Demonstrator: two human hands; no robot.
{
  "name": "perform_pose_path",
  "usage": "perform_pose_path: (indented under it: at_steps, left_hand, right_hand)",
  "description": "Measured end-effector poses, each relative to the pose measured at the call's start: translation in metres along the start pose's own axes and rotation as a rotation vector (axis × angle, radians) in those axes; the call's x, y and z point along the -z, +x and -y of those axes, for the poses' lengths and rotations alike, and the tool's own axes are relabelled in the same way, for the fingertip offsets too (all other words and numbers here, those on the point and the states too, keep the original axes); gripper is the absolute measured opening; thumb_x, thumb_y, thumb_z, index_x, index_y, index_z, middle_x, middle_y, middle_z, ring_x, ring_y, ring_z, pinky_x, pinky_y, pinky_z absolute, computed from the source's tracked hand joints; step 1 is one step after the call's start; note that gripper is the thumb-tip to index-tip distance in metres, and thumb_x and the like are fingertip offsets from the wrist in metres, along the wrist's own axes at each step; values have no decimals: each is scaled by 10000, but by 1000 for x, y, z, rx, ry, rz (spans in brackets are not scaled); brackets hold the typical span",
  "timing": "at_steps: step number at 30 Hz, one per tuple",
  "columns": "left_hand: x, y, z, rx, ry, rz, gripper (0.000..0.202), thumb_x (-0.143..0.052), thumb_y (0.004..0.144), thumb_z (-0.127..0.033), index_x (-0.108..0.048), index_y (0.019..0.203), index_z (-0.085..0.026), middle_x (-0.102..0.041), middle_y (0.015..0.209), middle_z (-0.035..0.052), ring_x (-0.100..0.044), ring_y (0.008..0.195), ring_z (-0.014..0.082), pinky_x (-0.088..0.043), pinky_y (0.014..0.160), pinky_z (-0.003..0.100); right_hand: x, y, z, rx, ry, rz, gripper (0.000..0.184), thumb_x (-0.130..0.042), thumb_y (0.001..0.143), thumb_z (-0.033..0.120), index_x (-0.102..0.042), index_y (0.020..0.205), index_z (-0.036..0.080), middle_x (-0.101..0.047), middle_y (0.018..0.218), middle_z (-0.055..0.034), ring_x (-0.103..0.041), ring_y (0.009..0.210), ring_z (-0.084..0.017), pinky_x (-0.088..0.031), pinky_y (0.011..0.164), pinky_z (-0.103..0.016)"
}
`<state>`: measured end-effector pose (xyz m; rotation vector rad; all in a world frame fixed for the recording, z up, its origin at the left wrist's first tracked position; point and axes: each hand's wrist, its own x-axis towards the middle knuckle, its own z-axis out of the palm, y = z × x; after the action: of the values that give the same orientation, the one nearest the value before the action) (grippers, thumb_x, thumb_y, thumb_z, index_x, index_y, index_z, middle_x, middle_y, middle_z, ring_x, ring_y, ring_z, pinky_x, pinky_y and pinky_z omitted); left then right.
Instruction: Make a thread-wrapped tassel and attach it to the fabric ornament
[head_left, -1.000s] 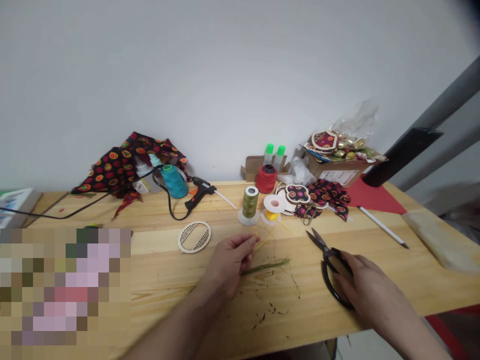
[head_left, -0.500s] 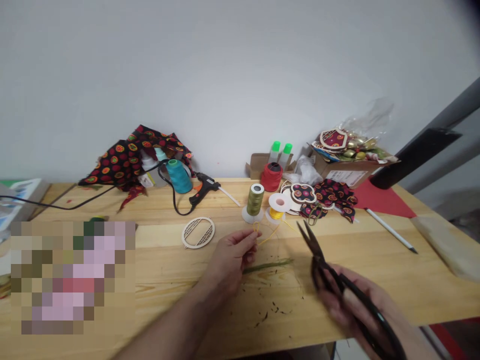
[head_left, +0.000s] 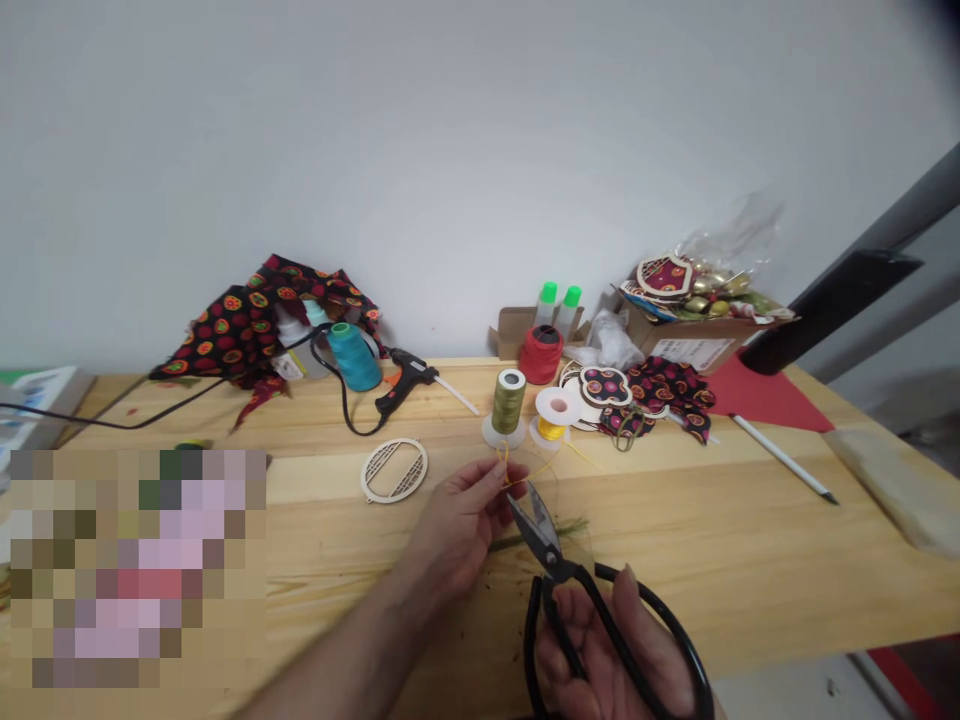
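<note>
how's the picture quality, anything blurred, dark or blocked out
Head view overall: soft light, the wall palest around its middle; head view, lower left: a coarse pixelated block covers part of the table; head view, top right: the corner darkens; head view, right: print on the box label is too soft to read; head view, centre: the scissors show clearly.

The left hand [head_left: 466, 508] pinched some yellow thread [head_left: 503, 458] while the right hand [head_left: 581, 640] held black-handled scissors [head_left: 553, 562], blades parted, tips close to it. Beyond, I saw an olive spool [head_left: 509, 405] upright and an oval wooden frame [head_left: 409, 467] lying flat.
</note>
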<state>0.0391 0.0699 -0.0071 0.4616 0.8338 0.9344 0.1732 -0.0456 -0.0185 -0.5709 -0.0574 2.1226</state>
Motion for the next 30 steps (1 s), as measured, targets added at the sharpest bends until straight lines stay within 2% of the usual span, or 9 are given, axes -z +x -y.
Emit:
perform_pose_path:
  at_steps: [5,9,15,20,25,30]
  left_hand:
    - [2,-1,0,8,-9,11,117,-714,717,-213,-697,774,-112,-693,875,79,-629,752,149,-485,667,250]
    - [1,-1,-1,13,-17,8,75,-666,760,-177,-696,781,-111,-691,893,79,-635,776,153,-485,674,242]
    - [2,0,-1,27,-37,14,58,-656,767,-167,-690,789,-125,-692,947,83,-642,809,167,-477,636,231]
    - [3,1,0,29,-45,36,75,-662,770,-197,-694,783,-131,-702,943,89,-639,842,176,-481,716,267]
    - [1,0,0,18,-46,62,79,-665,769,-216,-689,778,-141,-719,895,85,-637,777,163,-490,702,289]
    - [-1,-1,0,2,-37,76,93,-690,744,-226,-680,773,-138,-728,878,99,-654,823,194,-498,692,282]
  right_hand:
    - [8,7,-1,-18,44,9,481,-696,638,588,-654,813,142,-657,656,-31,-581,472,-66,-377,436,-121]
    - [13,8,-1,-9,46,39,504,-660,652,624,-652,806,144,-657,641,-46,-586,442,-77,-351,399,-124]
    - [11,6,-1,-9,-45,-32,734,-472,642,790,-644,710,79,-607,601,-72,-526,458,-69,-326,406,-133]
    - [12,6,-5,16,-113,23,701,-507,657,758,-668,825,96,-580,602,-30,-490,483,-59,-323,445,-141]
    - [10,16,-7,-18,-109,8,742,-532,632,761,-668,802,52,-526,531,6,-498,421,-45,-298,410,-132]
    - [5,26,-5,-68,-103,-19,704,-592,591,744,-660,767,65,-525,503,20,-491,375,-48,-281,355,-132]
